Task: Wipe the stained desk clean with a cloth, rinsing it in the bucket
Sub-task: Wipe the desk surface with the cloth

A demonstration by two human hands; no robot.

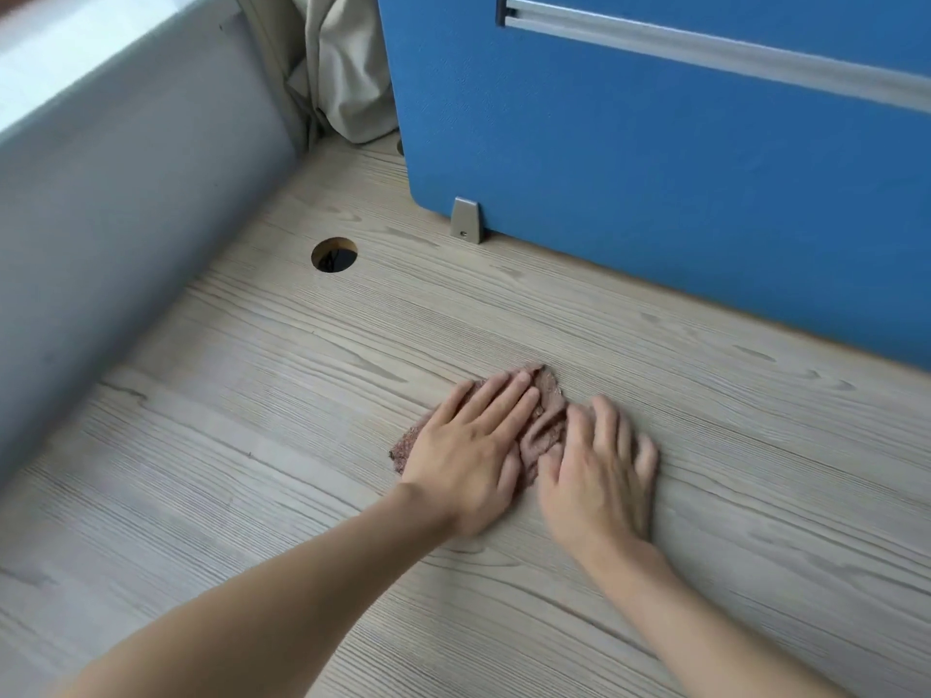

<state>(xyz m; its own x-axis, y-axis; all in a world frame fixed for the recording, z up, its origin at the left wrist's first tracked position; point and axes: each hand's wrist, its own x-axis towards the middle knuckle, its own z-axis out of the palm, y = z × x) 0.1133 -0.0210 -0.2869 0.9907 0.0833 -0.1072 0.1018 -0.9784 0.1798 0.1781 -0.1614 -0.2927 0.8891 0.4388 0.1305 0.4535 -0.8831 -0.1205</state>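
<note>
Brown rumpled fabric cloth [546, 425] lies flat at frame centre on the pale wood-grain tabletop [252, 445], long axis running lower left to upper right. Both hands press it, fingers straight, gripping nothing: left hand [473, 445] covers the cloth's left half, right hand [599, 476], blurred, its right edge. Bucket not visible. Blue fabric partition [655, 143] behind, round cable hole [334, 254] upper left.
</note>
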